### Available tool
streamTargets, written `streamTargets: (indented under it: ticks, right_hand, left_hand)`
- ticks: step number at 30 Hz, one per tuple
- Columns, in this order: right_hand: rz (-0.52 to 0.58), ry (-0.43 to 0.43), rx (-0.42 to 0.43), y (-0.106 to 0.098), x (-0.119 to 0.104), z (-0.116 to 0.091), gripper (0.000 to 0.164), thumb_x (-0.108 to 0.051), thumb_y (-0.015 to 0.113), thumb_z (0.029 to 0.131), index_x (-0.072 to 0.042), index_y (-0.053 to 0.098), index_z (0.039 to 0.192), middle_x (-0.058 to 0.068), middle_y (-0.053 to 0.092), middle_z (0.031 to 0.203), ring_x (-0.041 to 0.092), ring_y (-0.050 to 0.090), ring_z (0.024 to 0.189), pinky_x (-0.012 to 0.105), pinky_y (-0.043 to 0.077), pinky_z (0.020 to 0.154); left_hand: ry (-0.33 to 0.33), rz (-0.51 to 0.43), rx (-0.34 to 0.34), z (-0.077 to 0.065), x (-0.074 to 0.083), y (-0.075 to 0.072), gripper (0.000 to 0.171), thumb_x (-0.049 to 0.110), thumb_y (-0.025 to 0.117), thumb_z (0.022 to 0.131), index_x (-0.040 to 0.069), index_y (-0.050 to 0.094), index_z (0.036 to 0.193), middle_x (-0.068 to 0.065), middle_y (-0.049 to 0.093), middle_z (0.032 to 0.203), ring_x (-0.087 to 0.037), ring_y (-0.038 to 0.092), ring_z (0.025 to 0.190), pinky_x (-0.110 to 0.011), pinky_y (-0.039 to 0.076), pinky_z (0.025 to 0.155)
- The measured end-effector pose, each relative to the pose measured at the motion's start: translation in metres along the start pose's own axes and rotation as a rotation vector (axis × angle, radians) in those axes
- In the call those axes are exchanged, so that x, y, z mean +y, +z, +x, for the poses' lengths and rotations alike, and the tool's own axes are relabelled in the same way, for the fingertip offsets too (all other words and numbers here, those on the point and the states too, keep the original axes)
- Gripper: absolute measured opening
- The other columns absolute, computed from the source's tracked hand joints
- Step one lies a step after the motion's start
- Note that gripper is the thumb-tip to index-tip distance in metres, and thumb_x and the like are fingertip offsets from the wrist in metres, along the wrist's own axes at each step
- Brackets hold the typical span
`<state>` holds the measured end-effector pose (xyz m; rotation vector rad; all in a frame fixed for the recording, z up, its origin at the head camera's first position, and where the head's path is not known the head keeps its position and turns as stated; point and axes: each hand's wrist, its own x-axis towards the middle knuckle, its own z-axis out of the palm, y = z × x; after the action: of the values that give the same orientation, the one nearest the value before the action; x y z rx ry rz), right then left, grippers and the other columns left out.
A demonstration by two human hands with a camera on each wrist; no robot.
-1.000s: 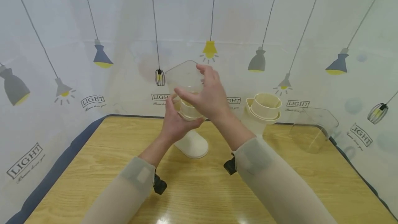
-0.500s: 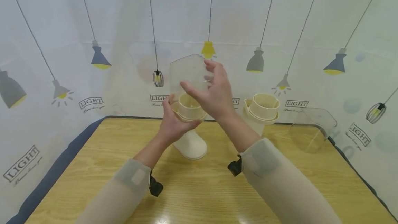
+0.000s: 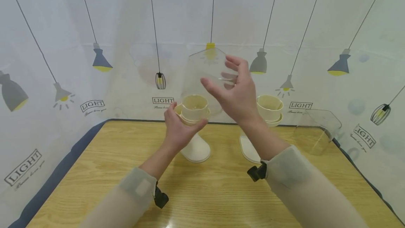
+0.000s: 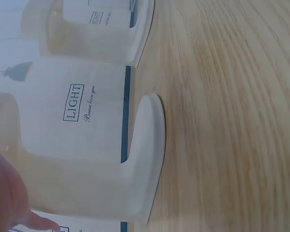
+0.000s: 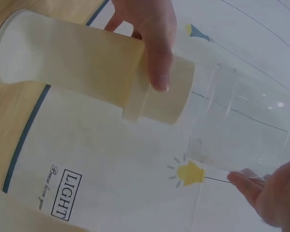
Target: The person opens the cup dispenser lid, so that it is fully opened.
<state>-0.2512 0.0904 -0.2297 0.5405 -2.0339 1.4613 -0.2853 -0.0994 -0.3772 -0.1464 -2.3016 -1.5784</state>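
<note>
A cream plastic stand (image 3: 197, 149) with a round collar on top is upright on the table. My left hand (image 3: 181, 128) grips it just under the collar, thumb at the near side; the right wrist view shows this hand (image 5: 152, 36) wrapped round the stand's upper end. My right hand (image 3: 238, 92) holds a clear plastic container (image 5: 246, 125) by its side, fingers behind and thumb in front. The container is above the collar and a little to its right, with a gap between them in the right wrist view.
A second cream stand (image 3: 270, 110) stands to the right, partly behind my right forearm. Beyond it, another clear container (image 3: 316, 134) rests near the table's back right corner. A printed curtain (image 3: 133, 20) hangs behind the wooden table (image 3: 215, 192).
The clear container has come up off the collar and moved right with my right hand. My left hand stays on the stand, which remains in place.
</note>
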Motion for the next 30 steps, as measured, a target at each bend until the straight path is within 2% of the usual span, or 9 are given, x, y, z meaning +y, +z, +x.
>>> streamTargets:
  ticks: [8, 10, 14, 16, 20, 25, 30]
  right_hand:
    - [-0.037, 0.032, 0.027, -0.046, 0.003, -0.007, 0.081, -0.04, 0.088, 0.09, -0.021, 0.047, 0.157, 0.007, 0.057, 0.16, 0.029, 0.067, 0.135, 0.05, 0.058, 0.113]
    - [-0.043, 0.043, 0.042, -0.059, 0.002, -0.01, 0.079, -0.039, 0.087, 0.091, -0.022, 0.047, 0.156, 0.006, 0.057, 0.16, 0.028, 0.068, 0.134, 0.045, 0.059, 0.112]
    - [-0.067, 0.066, 0.079, -0.086, 0.003, -0.014, 0.076, -0.035, 0.087, 0.093, -0.026, 0.046, 0.157, 0.0, 0.057, 0.16, 0.025, 0.07, 0.131, 0.029, 0.062, 0.104]
    - [-0.085, 0.077, 0.096, -0.099, 0.004, -0.016, 0.076, -0.033, 0.087, 0.093, -0.028, 0.046, 0.157, -0.002, 0.057, 0.16, 0.022, 0.071, 0.13, 0.021, 0.062, 0.099]
    - [-0.104, 0.085, 0.141, -0.123, 0.008, -0.02, 0.074, -0.029, 0.086, 0.093, -0.028, 0.047, 0.157, -0.001, 0.057, 0.159, 0.015, 0.072, 0.122, 0.014, 0.06, 0.093]
    - [-0.123, 0.096, 0.202, -0.149, 0.012, -0.029, 0.072, -0.026, 0.086, 0.092, -0.03, 0.05, 0.154, -0.002, 0.058, 0.156, 0.011, 0.071, 0.116, 0.011, 0.059, 0.09]
    - [-0.145, 0.107, 0.244, -0.172, 0.019, -0.038, 0.071, -0.022, 0.084, 0.092, -0.031, 0.051, 0.154, -0.005, 0.059, 0.153, 0.009, 0.072, 0.115, 0.008, 0.058, 0.087]
  left_hand:
    - [-0.068, 0.0, 0.014, 0.001, 0.003, 0.004, 0.133, 0.065, 0.095, 0.074, 0.017, 0.016, 0.169, -0.017, 0.028, 0.162, -0.033, 0.048, 0.136, -0.058, 0.048, 0.119]
    - [-0.086, 0.001, 0.01, 0.001, 0.004, 0.003, 0.131, 0.064, 0.095, 0.075, 0.019, 0.016, 0.169, -0.017, 0.028, 0.161, -0.035, 0.049, 0.136, -0.059, 0.049, 0.119]
    - [-0.109, 0.034, 0.016, 0.001, 0.006, 0.001, 0.129, 0.062, 0.096, 0.074, 0.019, 0.019, 0.169, -0.019, 0.026, 0.162, -0.037, 0.047, 0.137, -0.059, 0.048, 0.12]
    - [-0.111, 0.059, 0.026, 0.001, 0.007, -0.001, 0.129, 0.062, 0.096, 0.073, 0.018, 0.022, 0.168, -0.021, 0.026, 0.161, -0.038, 0.047, 0.137, -0.059, 0.048, 0.12]
    - [-0.099, 0.068, 0.032, 0.004, 0.004, -0.004, 0.128, 0.058, 0.097, 0.073, 0.016, 0.023, 0.169, -0.023, 0.028, 0.16, -0.038, 0.047, 0.136, -0.059, 0.049, 0.119]
    - [-0.074, 0.028, 0.013, 0.007, 0.0, -0.008, 0.128, 0.052, 0.097, 0.075, 0.011, 0.021, 0.169, -0.023, 0.03, 0.162, -0.038, 0.048, 0.137, -0.058, 0.047, 0.121]
    - [-0.073, -0.002, -0.015, 0.01, -0.005, -0.014, 0.126, 0.051, 0.097, 0.078, 0.014, 0.019, 0.171, -0.02, 0.035, 0.163, -0.036, 0.051, 0.14, -0.057, 0.045, 0.123]
